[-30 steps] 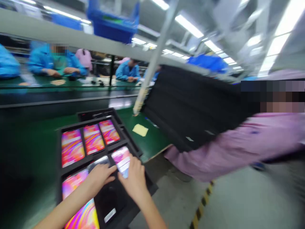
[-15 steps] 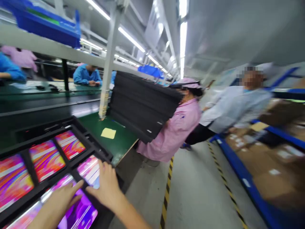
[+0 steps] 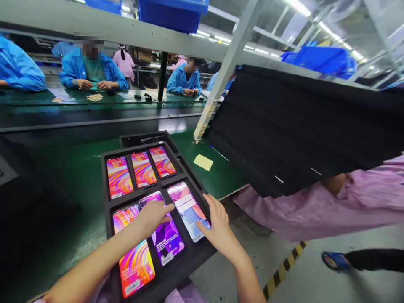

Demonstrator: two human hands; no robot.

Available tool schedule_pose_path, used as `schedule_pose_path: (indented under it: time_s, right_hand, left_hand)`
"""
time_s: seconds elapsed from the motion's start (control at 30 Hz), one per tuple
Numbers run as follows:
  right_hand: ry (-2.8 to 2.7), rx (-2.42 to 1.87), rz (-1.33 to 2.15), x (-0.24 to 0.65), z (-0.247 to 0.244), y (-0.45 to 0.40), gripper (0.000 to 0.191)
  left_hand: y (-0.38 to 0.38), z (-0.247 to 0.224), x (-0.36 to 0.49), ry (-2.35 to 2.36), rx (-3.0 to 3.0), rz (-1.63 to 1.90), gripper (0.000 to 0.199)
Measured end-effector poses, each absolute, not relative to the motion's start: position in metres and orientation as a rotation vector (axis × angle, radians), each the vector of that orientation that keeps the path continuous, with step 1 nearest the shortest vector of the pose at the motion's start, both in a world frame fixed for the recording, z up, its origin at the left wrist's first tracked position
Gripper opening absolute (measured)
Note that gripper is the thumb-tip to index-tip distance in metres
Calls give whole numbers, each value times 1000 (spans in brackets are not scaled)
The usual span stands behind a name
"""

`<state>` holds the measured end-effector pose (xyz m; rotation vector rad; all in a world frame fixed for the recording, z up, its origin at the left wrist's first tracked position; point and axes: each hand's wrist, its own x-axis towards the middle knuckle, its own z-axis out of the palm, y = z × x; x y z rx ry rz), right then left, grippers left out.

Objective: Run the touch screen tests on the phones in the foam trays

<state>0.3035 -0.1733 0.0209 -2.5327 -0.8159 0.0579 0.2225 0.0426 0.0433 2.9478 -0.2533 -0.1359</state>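
A black foam tray [image 3: 104, 181] holds several lit phones in two rows. My left hand [image 3: 154, 216] hovers over the purple-screened phone [image 3: 170, 240], fingers apart and holding nothing. At the tray's right edge is my right hand [image 3: 217, 223], its fingers spread, the thumb over the pink and blue phone [image 3: 189, 212]. Three phones with red and orange swirls, one of them at the back left [image 3: 120, 176], fill the far row. Another swirl-screened phone [image 3: 137, 269] lies at the near left, partly behind my left forearm.
Another black tray [image 3: 145, 138] lies beneath. A yellow note [image 3: 203, 162] and a white post [image 3: 217, 80] stand out on the green bench [image 3: 221, 181]. At right, a person's pink sleeve [image 3: 315, 206] is beside a large black foam stack [image 3: 309, 122]. People in blue sit across.
The view has swung left and down, bringing the whole tray into sight. Both hands remain over the tray's near row. The person in white at the right is mostly out of view.
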Motion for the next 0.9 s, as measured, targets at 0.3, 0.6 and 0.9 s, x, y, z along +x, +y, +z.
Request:
schedule_pose_path:
  time_s: [0.3,0.6,0.9]
  right_hand:
    - [-981,-2414,-5,326,53,-141,44]
    - [-1189,-2359,124,314,45,-148,34]
    - [-1578,-2322,236,276,37,-150,31]
  left_hand:
    - [45,44,222,-232,2870,-143,13]
    - [61,54,192,-150,2638,151,29]
    - [63,33,118,-125,2693,564,28]
